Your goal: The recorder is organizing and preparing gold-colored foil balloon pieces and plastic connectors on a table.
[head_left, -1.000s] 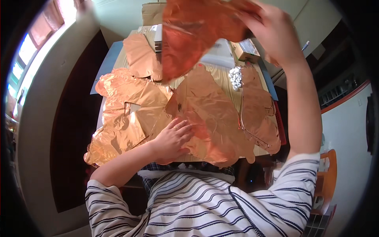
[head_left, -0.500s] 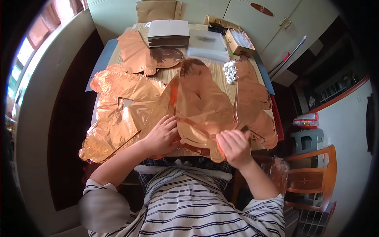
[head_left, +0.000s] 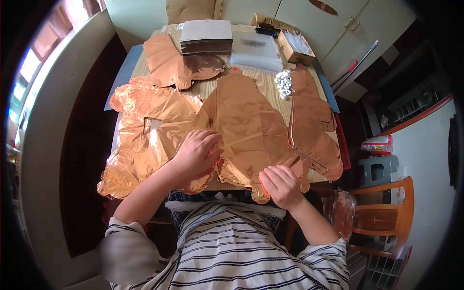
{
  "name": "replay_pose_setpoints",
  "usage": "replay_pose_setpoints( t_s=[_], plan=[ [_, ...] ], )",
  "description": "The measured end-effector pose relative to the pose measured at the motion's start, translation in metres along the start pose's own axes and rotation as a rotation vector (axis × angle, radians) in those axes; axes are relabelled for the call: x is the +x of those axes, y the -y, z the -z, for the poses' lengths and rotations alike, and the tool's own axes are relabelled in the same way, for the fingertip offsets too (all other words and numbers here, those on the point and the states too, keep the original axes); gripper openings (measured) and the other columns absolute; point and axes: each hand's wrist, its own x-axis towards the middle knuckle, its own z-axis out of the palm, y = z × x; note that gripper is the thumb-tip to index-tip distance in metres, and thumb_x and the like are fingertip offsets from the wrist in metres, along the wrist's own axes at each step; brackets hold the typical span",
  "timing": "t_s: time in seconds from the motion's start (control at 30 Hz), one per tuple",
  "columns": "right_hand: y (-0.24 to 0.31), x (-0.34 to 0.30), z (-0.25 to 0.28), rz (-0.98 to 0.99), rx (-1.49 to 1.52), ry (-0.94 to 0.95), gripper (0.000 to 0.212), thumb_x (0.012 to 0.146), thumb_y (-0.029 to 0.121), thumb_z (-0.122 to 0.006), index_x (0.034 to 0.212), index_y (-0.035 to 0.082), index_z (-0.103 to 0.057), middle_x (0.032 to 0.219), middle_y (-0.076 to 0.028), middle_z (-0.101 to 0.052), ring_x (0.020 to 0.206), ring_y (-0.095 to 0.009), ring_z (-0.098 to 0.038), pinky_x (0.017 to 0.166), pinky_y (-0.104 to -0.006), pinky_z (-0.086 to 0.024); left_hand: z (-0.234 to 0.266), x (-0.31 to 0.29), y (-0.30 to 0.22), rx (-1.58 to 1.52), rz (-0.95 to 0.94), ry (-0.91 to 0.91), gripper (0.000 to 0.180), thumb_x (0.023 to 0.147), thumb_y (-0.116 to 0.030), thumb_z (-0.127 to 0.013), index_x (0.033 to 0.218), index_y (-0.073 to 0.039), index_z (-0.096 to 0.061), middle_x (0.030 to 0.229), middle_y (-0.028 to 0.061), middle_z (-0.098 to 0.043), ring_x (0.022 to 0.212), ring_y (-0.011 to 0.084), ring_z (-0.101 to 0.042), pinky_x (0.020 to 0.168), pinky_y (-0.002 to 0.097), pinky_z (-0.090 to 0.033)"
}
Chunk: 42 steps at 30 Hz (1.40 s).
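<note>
Flat, uninflated copper-coloured foil balloons cover the near part of the table. One foil balloon [head_left: 246, 116] lies spread in the middle, its near edge coming up to the table's front. My right hand [head_left: 282, 186] is closed on that near edge, with a patch of orange-red showing at its fingers. Over the balloon's left side, my left hand [head_left: 197, 152] has bent fingers, its thumb apart from the fingertips, and holds nothing I can see. Beside it lies a crumpled, shinier foil balloon [head_left: 140, 140]. A folded foil balloon [head_left: 311, 125] lies to the right.
Small white rounded pieces [head_left: 283, 84] sit in a heap at the right. Farther back are a stack of white cards [head_left: 206, 31], clear plastic sheets [head_left: 254, 50], a cardboard box [head_left: 295, 47] and another foil piece [head_left: 166, 60]. A wooden chair [head_left: 403, 217] stands at the right.
The middle balloon's far part has dropped flat onto the table. My left hand has lifted from its edge with fingers more bent; my right hand moved slightly nearer to me.
</note>
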Motion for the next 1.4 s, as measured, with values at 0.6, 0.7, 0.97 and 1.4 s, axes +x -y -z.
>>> replay_pose_setpoints(
  t_s=[0.6,0.7,0.97,1.4],
  plan=[
    [0.002,-0.014,-0.008,-0.070,0.068,0.069,0.028,0.077,0.011,-0.062,0.102,0.000,-0.065,0.099,-0.011,-0.063,0.094,-0.026,-0.062,0.086,-0.0407,-0.049,-0.012,0.005,0.015,0.221,-0.165,-0.007,0.031,0.078,-0.024,-0.071,0.102,-0.006,-0.063,0.110,0.0115,-0.059,0.120,0.0325,-0.051,0.107,0.0461,-0.035],
    [0.003,-0.015,-0.008,-0.083,0.068,0.061,0.029,0.076,0.011,-0.062,0.103,-0.001,-0.065,0.098,-0.012,-0.064,0.093,-0.026,-0.062,0.086,-0.0408,-0.049,-0.005,0.003,0.010,0.108,-0.250,0.014,0.032,0.077,-0.024,-0.072,0.101,-0.005,-0.063,0.108,0.0124,-0.059,0.116,0.0331,-0.053,0.106,0.0471,-0.037],
    [0.005,-0.012,-0.006,-0.180,0.118,0.044,0.029,0.076,0.010,-0.063,0.102,0.000,-0.066,0.096,-0.010,-0.065,0.091,-0.025,-0.064,0.084,-0.0397,-0.050,0.010,-0.019,-0.018,-0.086,-0.404,0.200,0.040,0.071,-0.019,-0.077,0.106,-0.007,-0.064,0.113,0.0112,-0.060,0.112,0.0304,-0.057,0.101,0.0502,-0.042],
    [0.009,-0.010,-0.005,-0.156,0.080,0.051,0.029,0.077,0.009,-0.063,0.104,-0.001,-0.066,0.096,-0.011,-0.065,0.091,-0.025,-0.063,0.084,-0.0398,-0.050,-0.009,-0.031,-0.013,0.040,-0.403,0.122,0.043,0.070,-0.025,-0.079,0.106,-0.007,-0.064,0.108,0.0078,-0.062,0.108,0.0262,-0.059,0.097,0.0461,-0.045]
  ],
)
